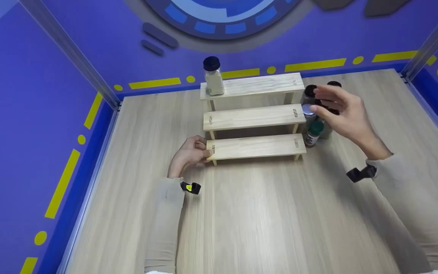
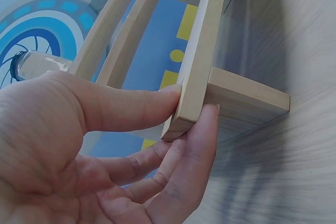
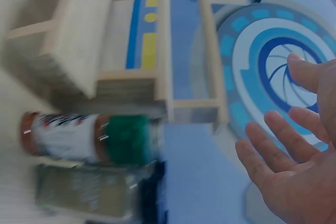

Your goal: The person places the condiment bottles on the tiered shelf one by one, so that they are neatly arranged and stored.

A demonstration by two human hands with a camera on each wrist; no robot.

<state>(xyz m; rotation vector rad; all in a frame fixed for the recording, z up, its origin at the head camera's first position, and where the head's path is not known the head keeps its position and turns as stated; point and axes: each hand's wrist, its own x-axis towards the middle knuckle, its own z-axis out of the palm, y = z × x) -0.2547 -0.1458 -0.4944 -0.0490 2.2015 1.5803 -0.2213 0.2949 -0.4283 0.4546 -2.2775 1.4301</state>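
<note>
My left hand pinches the left end of the lowest step of a three-tier wooden shelf, thumb on top and fingers beneath, as the left wrist view shows. My right hand is raised at the shelf's right side, fingers apart and holding nothing. Below and beside it stand several spice jars: a green-capped jar with a white label, one with a silver lid, and black-capped ones partly hidden by the hand. A black-capped clear jar with pale contents stands on the top tier's left end.
The shelf stands on a wood-grain table. Blue panels with yellow marks enclose the table at the back and sides. A metal-edged rim runs along the left side.
</note>
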